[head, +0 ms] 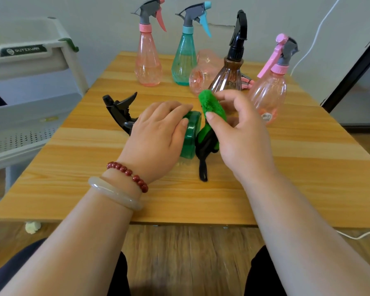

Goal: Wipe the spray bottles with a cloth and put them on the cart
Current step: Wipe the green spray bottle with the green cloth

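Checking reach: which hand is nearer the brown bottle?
Right. Right hand, pinching the cloth, is just in front of the brown bottle; left hand grips the green bottle, farther left.

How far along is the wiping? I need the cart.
Done: nothing; no bottle shows on the cart. In hand: left hand holds the green bottle lying on the table; right hand holds the green cloth at its base. Left: coral bottle, teal bottle, toppled bottle, brown bottle, pink bottle.

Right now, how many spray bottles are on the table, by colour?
pink bottles: 3
teal bottle: 1
brown bottle: 1
green bottle: 1
Total: 6
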Demonstrator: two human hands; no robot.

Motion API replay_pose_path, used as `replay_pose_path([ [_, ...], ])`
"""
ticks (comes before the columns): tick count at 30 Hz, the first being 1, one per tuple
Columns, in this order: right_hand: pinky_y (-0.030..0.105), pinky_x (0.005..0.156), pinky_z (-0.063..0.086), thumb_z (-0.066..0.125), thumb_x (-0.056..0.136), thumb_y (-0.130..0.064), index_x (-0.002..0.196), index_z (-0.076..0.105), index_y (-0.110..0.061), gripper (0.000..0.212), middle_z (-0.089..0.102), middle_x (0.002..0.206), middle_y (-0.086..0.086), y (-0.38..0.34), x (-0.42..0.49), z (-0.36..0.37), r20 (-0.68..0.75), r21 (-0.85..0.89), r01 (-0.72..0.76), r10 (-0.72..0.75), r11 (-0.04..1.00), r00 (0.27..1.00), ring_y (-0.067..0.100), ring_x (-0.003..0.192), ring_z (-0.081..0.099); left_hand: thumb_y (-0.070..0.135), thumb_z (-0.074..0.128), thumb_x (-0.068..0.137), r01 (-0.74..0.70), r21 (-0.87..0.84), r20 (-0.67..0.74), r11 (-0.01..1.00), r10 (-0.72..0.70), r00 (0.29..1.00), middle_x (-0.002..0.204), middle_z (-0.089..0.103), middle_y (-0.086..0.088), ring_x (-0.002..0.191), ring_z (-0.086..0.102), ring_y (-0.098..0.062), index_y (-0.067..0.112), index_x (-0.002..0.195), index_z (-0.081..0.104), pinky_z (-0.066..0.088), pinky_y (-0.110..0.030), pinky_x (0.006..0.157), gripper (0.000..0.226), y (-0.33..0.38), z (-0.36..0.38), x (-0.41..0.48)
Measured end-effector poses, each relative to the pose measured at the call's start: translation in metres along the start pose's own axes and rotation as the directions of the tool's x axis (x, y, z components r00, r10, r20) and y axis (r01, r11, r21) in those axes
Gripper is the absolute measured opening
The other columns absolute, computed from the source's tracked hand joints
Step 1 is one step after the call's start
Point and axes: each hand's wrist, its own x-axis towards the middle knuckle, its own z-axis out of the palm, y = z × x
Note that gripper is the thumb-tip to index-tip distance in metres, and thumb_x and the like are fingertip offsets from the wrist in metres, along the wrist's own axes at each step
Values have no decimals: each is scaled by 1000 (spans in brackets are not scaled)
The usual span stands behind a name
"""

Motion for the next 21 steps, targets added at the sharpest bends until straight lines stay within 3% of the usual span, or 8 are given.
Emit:
replay_pose_path([
  [4, 25, 87, 51, 65, 93, -15, 108, 63, -33, 23, 62, 104, -22, 4, -1, 6, 61, -23, -27, 29, 999, 998, 4, 98, 60, 42, 19, 98, 20, -1, 18, 1000, -20, 1000, 135, 55, 2, 128, 39, -17, 17, 141, 52, 22, -26, 109, 60, -2, 1, 1],
  [9, 19, 72, 54, 74, 83, -9, 81, 66, -38, 30, 66, 83, -26, 2, 2, -7, 231, 100, -83, 58, 991, 971, 0, 79, 63, 37, 25, 100, 46, -25, 42, 999, -45, 998, 136, 54, 3, 130, 38, -16, 19, 141, 53, 23, -28, 111, 53, -2, -1, 3],
  [11, 23, 74, 55, 75, 83, -11, 83, 67, -39, 29, 68, 84, -22, 6, 3, -4, 174, 87, -74, 58, 993, 983, 1, 81, 63, 34, 27, 100, 55, -24, 44, 998, -53, 998, 137, 54, 3, 131, 37, -17, 19, 141, 53, 21, -25, 109, 51, -1, -1, 3],
  [15, 17, 74, 51, 73, 86, -13, 88, 66, -40, 28, 68, 88, -24, 9, 2, 2, 66, 91, -50, 44, 995, 997, -2, 81, 62, 34, 26, 100, 59, 12, 41, 998, -59, 997, 137, 54, 2, 132, 38, -19, 19, 142, 52, 18, -22, 106, 52, 1, 0, 3],
  [19, 17, 72, 52, 78, 79, -6, 79, 69, -37, 33, 67, 81, -25, 4, 5, -13, 302, 105, -80, 45, 991, 952, -3, 74, 62, 34, 26, 99, 66, -6, 46, 998, -65, 997, 137, 54, 1, 132, 39, -20, 19, 141, 53, 23, -30, 111, 52, 0, -3, 3],
  [21, 20, 74, 53, 78, 80, -8, 80, 68, -38, 32, 67, 82, -25, 4, 6, -12, 282, 69, -62, 40, 996, 959, -1, 74, 63, 34, 26, 99, 67, -8, 45, 998, -66, 997, 138, 54, 2, 132, 39, -20, 20, 141, 53, 24, -32, 111, 52, 1, -3, 3],
])
